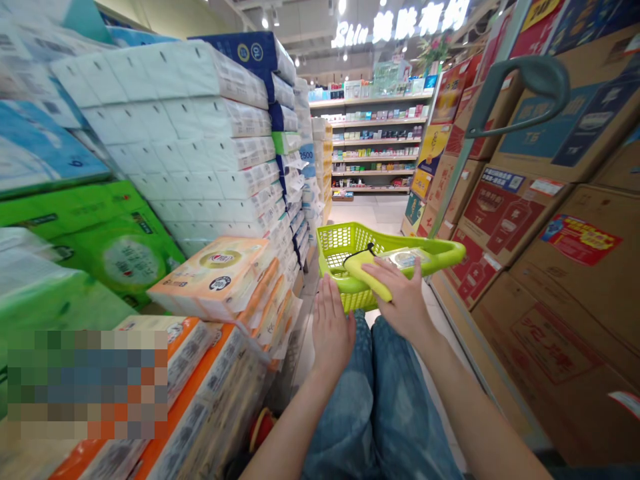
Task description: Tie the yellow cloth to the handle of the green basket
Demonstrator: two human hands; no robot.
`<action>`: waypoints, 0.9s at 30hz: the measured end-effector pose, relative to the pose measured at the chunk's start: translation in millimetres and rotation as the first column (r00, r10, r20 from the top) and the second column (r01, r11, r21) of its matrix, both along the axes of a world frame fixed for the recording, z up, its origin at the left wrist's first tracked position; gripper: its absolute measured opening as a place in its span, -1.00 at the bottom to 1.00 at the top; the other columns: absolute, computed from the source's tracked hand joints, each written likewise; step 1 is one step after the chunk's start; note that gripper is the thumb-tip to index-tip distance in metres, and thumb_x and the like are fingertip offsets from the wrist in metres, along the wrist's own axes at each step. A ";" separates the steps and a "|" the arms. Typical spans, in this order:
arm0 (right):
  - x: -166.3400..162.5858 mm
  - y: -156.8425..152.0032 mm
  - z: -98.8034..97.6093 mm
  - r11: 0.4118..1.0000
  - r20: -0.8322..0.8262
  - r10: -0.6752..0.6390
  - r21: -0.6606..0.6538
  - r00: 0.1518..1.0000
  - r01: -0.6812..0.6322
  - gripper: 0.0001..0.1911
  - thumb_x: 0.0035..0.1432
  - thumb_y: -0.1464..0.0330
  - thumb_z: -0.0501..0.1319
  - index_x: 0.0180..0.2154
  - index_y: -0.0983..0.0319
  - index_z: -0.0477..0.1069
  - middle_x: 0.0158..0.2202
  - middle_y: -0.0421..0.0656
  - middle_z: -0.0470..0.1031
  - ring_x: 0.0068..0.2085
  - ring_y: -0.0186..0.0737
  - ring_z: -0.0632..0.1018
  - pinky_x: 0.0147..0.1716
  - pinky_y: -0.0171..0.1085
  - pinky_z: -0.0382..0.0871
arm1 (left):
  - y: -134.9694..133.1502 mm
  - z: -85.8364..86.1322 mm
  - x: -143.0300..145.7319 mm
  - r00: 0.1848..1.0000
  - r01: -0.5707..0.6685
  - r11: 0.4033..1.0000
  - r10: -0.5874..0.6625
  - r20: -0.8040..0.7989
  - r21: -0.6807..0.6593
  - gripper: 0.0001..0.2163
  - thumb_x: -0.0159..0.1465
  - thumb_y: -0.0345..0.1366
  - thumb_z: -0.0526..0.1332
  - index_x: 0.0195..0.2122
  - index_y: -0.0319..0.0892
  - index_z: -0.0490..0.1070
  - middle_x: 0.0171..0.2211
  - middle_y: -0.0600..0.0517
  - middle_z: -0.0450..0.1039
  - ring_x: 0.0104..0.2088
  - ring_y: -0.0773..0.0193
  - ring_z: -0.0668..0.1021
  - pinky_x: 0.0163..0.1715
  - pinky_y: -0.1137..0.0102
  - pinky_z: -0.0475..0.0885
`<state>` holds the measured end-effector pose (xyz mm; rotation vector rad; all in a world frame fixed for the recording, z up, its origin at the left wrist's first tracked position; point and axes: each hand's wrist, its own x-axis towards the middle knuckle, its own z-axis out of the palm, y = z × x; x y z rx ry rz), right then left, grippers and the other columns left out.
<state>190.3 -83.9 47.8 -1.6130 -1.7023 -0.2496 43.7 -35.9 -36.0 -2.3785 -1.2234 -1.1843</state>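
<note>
A lime-green plastic shopping basket with perforated sides stands before my knees. My left hand lies against its near left side, fingers stretched out and flat, nothing in them. Over the near rim, my right hand has its fingers on a long yellow item with a black cord, perhaps a folded umbrella; its exact kind does not show. A clear flat package is just beyond the right hand, near the basket's long green handle. What it contains is unclear.
Tall stacks of white tissue packs and orange-edged packs line the left side. Brown cartons and a grey hooked handle on a pole stand at right. Stocked shelves close off the aisle's far end.
</note>
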 end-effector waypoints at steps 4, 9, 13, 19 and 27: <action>9.2 -4.1 -1.1 0.977 0.000 -0.190 0.094 0.982 0.189 -0.49 0.11 0.52 0.07 0.07 0.07 0.42 0.10 -0.18 0.55 0.20 -0.01 0.46 0.29 0.31 -0.57 | -5.5 2.0 4.7 0.997 0.048 0.998 -0.046 0.055 -0.043 -0.25 0.35 -0.36 0.06 0.42 -0.39 -0.42 0.41 -0.37 -0.07 0.42 -0.03 0.03 0.29 0.06 0.23; -59.9 3.8 -9.7 0.983 0.009 -0.169 0.081 0.986 0.167 -0.46 0.08 0.54 0.08 0.11 0.17 0.39 0.17 -0.07 0.48 0.20 -0.06 0.44 0.34 0.15 -0.46 | -3.8 -3.3 7.0 0.998 0.008 0.999 -0.005 0.063 -0.046 -0.28 0.35 -0.45 -0.02 0.42 -0.32 -0.46 0.41 -0.31 -0.04 0.41 0.03 0.04 0.29 0.09 0.25; -65.3 3.2 -15.4 0.994 0.050 -0.027 0.108 0.998 0.022 -0.44 0.10 0.52 0.06 0.14 0.12 0.36 0.18 -0.15 0.47 0.21 -0.15 0.44 0.35 0.05 -0.44 | 0.4 -3.3 -0.4 1.000 0.004 1.000 -0.004 -0.002 -0.030 -0.30 0.35 -0.44 -0.02 0.43 -0.33 -0.41 0.41 -0.31 -0.03 0.41 0.03 0.06 0.29 0.08 0.24; 13.9 -17.7 -27.8 0.977 0.144 -0.111 0.196 0.983 0.082 -0.35 0.05 0.55 0.04 0.18 0.08 0.33 0.16 -0.16 0.50 0.21 -0.08 0.45 0.34 0.16 -0.46 | -2.3 3.7 -3.8 0.999 0.046 0.998 -0.046 -0.001 -0.047 -0.26 0.35 -0.37 0.06 0.42 -0.39 -0.40 0.41 -0.35 -0.06 0.42 0.02 0.03 0.30 0.08 0.22; -48.9 -6.5 -52.8 0.951 0.027 -0.216 0.232 0.976 0.204 -0.29 0.10 0.54 0.01 0.31 0.18 0.15 0.28 -0.02 0.33 0.30 -0.09 0.35 0.35 0.12 -0.40 | -3.6 1.3 1.2 0.999 0.026 0.998 -0.024 0.024 -0.053 -0.29 0.37 -0.42 -0.02 0.42 -0.35 -0.45 0.40 -0.34 -0.05 0.41 0.03 0.06 0.28 0.08 0.26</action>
